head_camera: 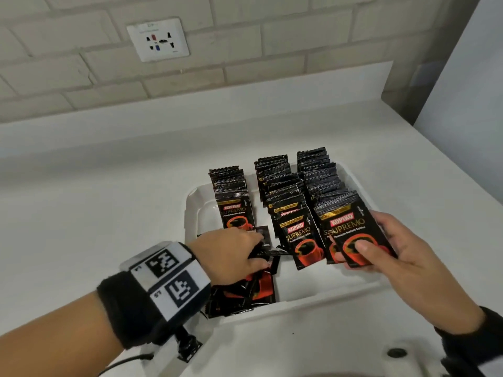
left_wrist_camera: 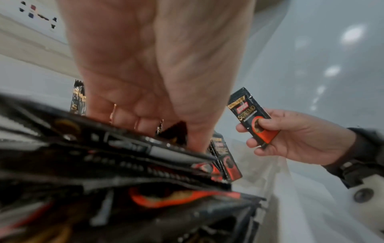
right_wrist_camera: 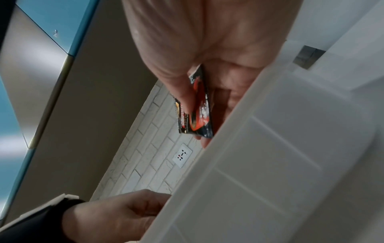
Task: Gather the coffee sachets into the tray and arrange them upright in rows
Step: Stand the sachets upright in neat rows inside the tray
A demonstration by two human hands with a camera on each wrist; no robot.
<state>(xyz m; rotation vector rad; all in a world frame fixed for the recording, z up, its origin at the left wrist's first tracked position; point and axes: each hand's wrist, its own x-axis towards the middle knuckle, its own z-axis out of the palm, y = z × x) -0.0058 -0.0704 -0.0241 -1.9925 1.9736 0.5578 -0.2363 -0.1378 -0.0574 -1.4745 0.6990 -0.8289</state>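
Right hand (head_camera: pixel 392 248) grip holding sachet (head_camera: pixel 356 235), left hand (left_wrist_camera: pixel 158 78) apparently pinching loose pile (left_wrist_camera: pixel 124 164), wrist view only.

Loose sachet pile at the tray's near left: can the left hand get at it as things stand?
Probably yes: the left hand is already down on the loose sachet pile inside the tray, nothing between them; the right hand holds a sachet off to the side.

**Left wrist view: left hand in the loose pile, right hand holding one sachet**

Left hand (left_wrist_camera: pixel 158 69) reaches down, fingertips (left_wrist_camera: pixel 195 144) touching a blurred loose pile of sachets (left_wrist_camera: pixel 124 164); grip unclear. Right hand (left_wrist_camera: pixel 290 136) pinches one sachet (left_wrist_camera: pixel 252 118), upright, slightly tilted, thumb on its front. Standing sachets (left_wrist_camera: pixel 225 162) behind the pile. Tray wall (left_wrist_camera: pixel 278 189) at right.
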